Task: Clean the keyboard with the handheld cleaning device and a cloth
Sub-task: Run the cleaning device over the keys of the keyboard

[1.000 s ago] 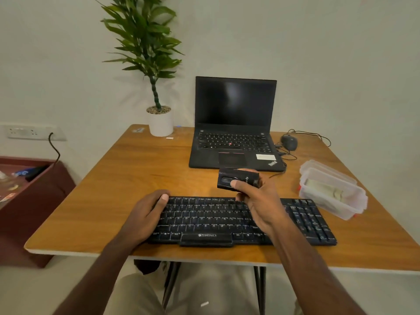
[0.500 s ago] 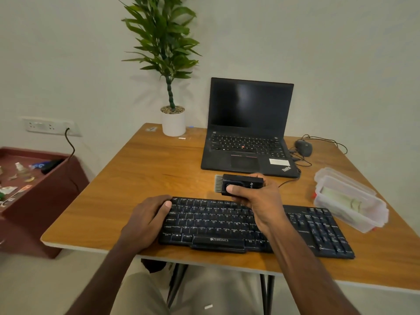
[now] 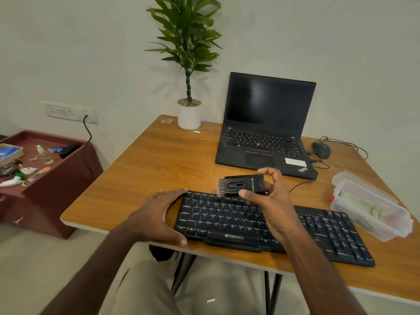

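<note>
A black keyboard (image 3: 318,233) lies along the front edge of the wooden table (image 3: 145,173). My left hand (image 3: 156,214) grips the keyboard's left end, thumb at the front corner and fingers at the back corner. My right hand (image 3: 270,201) holds a small black handheld cleaning device (image 3: 243,185) just above the keyboard's top row, its short brush end pointing left. No cloth can be made out for certain.
An open black laptop (image 3: 266,123) sits behind the keyboard, with a wired mouse (image 3: 321,150) to its right. A clear lidded plastic box (image 3: 372,208) stands at the right. A potted plant (image 3: 188,114) is at the back. A maroon side unit (image 3: 45,178) with clutter is to the left.
The brush end of the device has slid out on its left side. My left hand has shifted from resting on the keys to gripping the keyboard's left end. The view has turned leftward.
</note>
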`<action>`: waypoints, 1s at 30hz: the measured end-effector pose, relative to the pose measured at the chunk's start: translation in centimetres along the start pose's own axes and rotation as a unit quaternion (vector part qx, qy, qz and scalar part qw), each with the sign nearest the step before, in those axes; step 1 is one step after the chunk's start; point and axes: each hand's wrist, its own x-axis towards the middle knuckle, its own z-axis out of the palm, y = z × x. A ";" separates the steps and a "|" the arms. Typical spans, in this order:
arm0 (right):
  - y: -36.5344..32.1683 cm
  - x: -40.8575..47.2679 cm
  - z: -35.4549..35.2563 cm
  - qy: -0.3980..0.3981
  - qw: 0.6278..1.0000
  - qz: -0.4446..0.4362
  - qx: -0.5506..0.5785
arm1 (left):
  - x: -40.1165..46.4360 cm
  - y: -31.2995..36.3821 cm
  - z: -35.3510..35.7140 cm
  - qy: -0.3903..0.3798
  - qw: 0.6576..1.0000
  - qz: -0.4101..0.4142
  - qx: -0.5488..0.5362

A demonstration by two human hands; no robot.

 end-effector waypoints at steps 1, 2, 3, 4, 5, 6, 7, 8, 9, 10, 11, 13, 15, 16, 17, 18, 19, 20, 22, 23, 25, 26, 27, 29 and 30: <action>0.1 0.0 0.5 -0.009 1.000 -0.013 -0.004 | -0.1 0.0 0.0 0.006 1.000 0.006 0.001; 0.2 0.1 1.0 -0.018 0.999 -0.027 -0.010 | -0.2 0.0 0.1 0.011 1.000 0.012 0.002; 0.3 0.3 1.6 -0.027 0.999 -0.040 -0.017 | -0.2 0.0 0.1 0.016 1.000 0.015 0.004; 0.3 0.4 2.2 -0.034 0.998 -0.048 -0.025 | -0.2 0.0 0.1 0.016 1.000 0.016 0.007; 0.4 0.6 2.8 -0.037 0.997 -0.053 -0.038 | -0.2 0.1 0.1 0.013 1.000 0.013 0.009; 0.5 0.8 3.4 -0.039 0.996 -0.059 -0.059 | -0.2 0.1 0.1 0.011 1.000 0.009 0.005; 0.6 1.1 4.1 -0.041 0.993 -0.070 -0.087 | -0.2 0.3 0.1 0.008 1.000 0.006 -0.001; 0.6 1.3 4.7 -0.045 0.989 -0.082 -0.117 | -0.2 0.4 0.1 0.008 1.000 0.005 -0.002; 0.6 1.6 5.4 -0.054 0.984 -0.093 -0.143 | -0.1 0.4 0.2 0.014 1.000 0.013 0.006; 0.6 1.9 6.1 -0.066 0.979 -0.102 -0.162 | 0.0 0.4 0.3 0.024 0.999 0.029 0.021; 0.5 2.2 6.7 -0.077 0.975 -0.112 -0.176 | 0.2 0.3 0.4 0.033 0.998 0.046 0.035; 0.4 2.8 8.0 -0.092 0.966 -0.134 -0.200 | 0.4 0.4 0.5 0.041 0.996 0.065 0.050; 0.5 3.4 9.2 -0.102 0.957 -0.153 -0.223 | 0.2 0.6 0.4 0.040 0.995 0.071 0.054; 0.6 3.6 9.6 -0.109 0.953 -0.159 -0.232 | 0.1 0.7 0.3 0.041 0.995 0.072 0.057; 0.7 3.7 9.9 -0.117 0.948 -0.165 -0.244 | 0.1 0.6 0.4 0.043 0.995 0.073 0.059; 0.9 3.7 10.1 -0.128 0.942 -0.173 -0.258 | 0.0 0.7 0.3 0.046 0.994 0.074 0.060; 1.2 3.7 10.1 -0.140 0.936 -0.175 -0.271 | 0.1 0.7 0.3 0.048 0.994 0.075 0.060; 1.4 3.5 10.1 -0.153 0.933 -0.171 -0.276 | 0.1 0.6 0.4 0.050 0.994 0.077 0.059; 1.6 3.3 10.1 -0.171 0.933 -0.161 -0.271 | 0.1 0.5 0.4 0.050 0.995 0.075 0.053; 1.7 3.3 10.2 -0.168 0.935 -0.165 -0.267 | 0.1 0.5 0.4 0.049 0.995 0.073 0.054; 1.7 3.6 10.6 -0.148 0.940 -0.178 -0.249 | 0.1 0.6 0.4 0.048 0.994 0.070 0.063; 1.6 3.8 10.9 -0.144 0.942 -0.179 -0.245 | 0.1 0.6 0.5 0.050 0.994 0.069 0.066; 1.5 4.0 11.1 -0.147 0.940 -0.181 -0.248 | 0.1 0.7 0.5 0.053 0.994 0.068 0.067; 1.4 4.1 11.2 -0.168 0.931 -0.190 -0.262 | 0.0 0.8 0.5 0.053 0.994 0.067 0.065; 1.5 4.1 10.9 -0.176 0.928 -0.193 -0.266 | 0.0 0.9 0.4 0.052 0.995 0.065 0.063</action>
